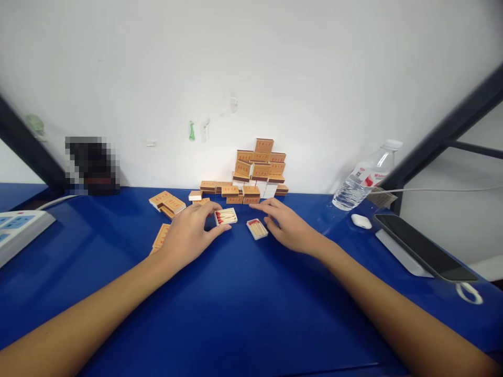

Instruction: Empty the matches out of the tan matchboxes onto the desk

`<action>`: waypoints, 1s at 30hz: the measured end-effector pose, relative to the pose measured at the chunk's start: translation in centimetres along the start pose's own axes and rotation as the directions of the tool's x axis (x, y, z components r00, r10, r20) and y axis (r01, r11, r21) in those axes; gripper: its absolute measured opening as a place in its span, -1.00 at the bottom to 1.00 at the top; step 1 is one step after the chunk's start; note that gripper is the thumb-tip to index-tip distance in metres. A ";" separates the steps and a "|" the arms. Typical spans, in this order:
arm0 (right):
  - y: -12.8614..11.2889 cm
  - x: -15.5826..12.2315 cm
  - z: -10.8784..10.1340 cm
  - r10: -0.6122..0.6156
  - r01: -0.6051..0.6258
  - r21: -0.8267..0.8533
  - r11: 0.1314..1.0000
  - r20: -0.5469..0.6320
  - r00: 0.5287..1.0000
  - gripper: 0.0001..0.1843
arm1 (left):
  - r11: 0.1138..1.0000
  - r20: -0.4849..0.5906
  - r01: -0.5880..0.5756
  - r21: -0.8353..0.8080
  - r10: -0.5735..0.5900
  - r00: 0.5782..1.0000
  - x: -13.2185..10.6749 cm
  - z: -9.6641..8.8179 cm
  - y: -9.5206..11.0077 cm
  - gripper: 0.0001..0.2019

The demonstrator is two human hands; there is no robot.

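Observation:
My left hand (191,232) rests on the blue table (243,309), thumb and fingers pinching an open matchbox tray (226,215) full of red-tipped matches. My right hand (285,224) lies flat with fingers spread, its fingertips beside a second open tray of matches (257,229) that lies just left of it. Behind both hands, a pile of closed tan matchboxes (257,170) is stacked against the white wall. More closed matchboxes (167,203) lie loose at the left of my left hand.
A plastic water bottle (363,180) lies tilted at the right back. A small white object (360,221) and a dark phone on a white stand (424,246) sit at the right. A white power strip (18,230) is at the left edge.

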State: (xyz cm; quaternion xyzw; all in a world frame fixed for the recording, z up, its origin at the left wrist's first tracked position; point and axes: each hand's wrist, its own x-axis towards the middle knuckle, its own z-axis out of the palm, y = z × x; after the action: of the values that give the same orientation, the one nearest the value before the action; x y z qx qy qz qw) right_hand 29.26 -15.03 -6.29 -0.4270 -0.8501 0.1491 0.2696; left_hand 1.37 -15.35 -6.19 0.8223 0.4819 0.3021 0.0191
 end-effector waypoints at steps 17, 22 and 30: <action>0.1 -0.7 -2.2 0.165 -0.138 -0.175 0.975 0.147 0.975 -0.40 | 0.997 0.075 -0.043 0.057 0.039 0.996 0.0 -0.4 0.1 -0.71; 0.7 -0.6 -2.0 0.024 -0.020 -0.022 1.000 0.172 0.985 -0.57 | 0.997 0.017 -0.036 0.063 0.035 0.999 0.3 -0.7 -0.3 -0.66; 0.4 -0.1 -2.6 0.188 -0.188 -0.022 0.982 0.005 0.982 -0.67 | 0.998 0.011 0.013 0.064 -0.014 1.000 0.4 -0.7 -0.5 -0.59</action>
State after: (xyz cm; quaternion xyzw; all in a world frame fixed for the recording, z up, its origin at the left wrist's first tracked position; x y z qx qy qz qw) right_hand 31.06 -14.78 -4.44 -0.5078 -0.8084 0.1664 0.2467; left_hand 0.71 -14.92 -5.57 0.8210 0.4966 0.2815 -0.0025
